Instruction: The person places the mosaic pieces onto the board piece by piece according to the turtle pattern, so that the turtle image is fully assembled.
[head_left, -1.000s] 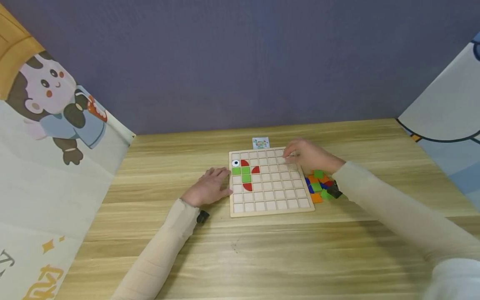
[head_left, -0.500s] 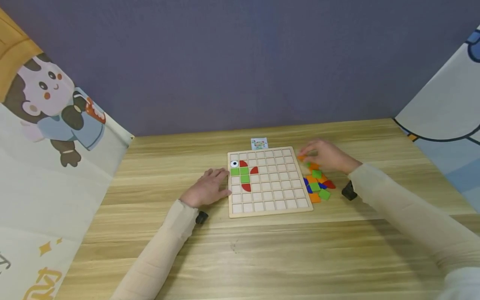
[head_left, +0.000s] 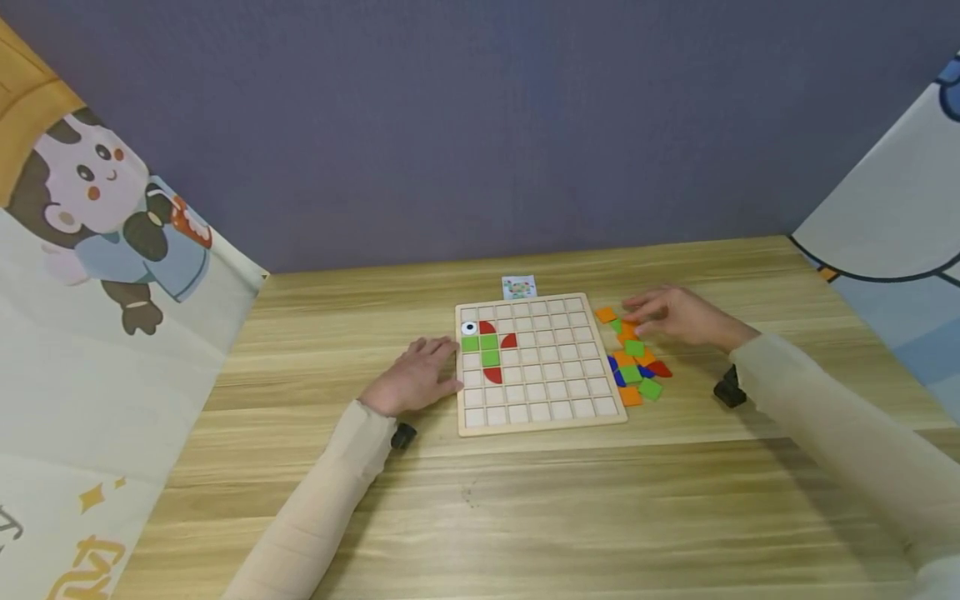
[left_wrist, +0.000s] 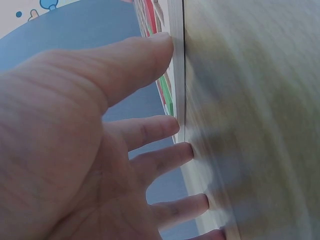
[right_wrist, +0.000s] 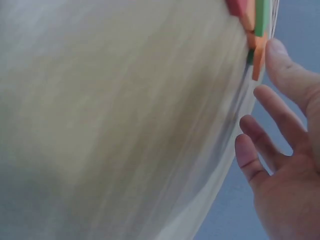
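A wooden grid board (head_left: 557,367) lies on the table. In its left part sit a round eye tile (head_left: 468,328), several green square tiles (head_left: 490,357) and red quarter-circle tiles (head_left: 492,376). My left hand (head_left: 412,379) rests at the board's left edge, thumb and fingertips along its side wall (left_wrist: 178,65) in the left wrist view. My right hand (head_left: 684,317) hovers at the far end of a loose tile pile, fingers loosely bent and parted. In the right wrist view its thumb (right_wrist: 282,60) is close beside an orange tile (right_wrist: 259,57); nothing is held.
Right of the board lie loose orange, green, blue and red tiles (head_left: 632,374), some overlapping. One orange square (head_left: 606,315) lies apart near the board's far right corner. A small picture card (head_left: 519,287) lies behind the board. A dark wall (head_left: 525,142) stands beyond the table.
My right hand has moved right, from over the board's far right corner to the tile pile. An orange tile that it touched half a second ago now lies free. My left hand stays put.
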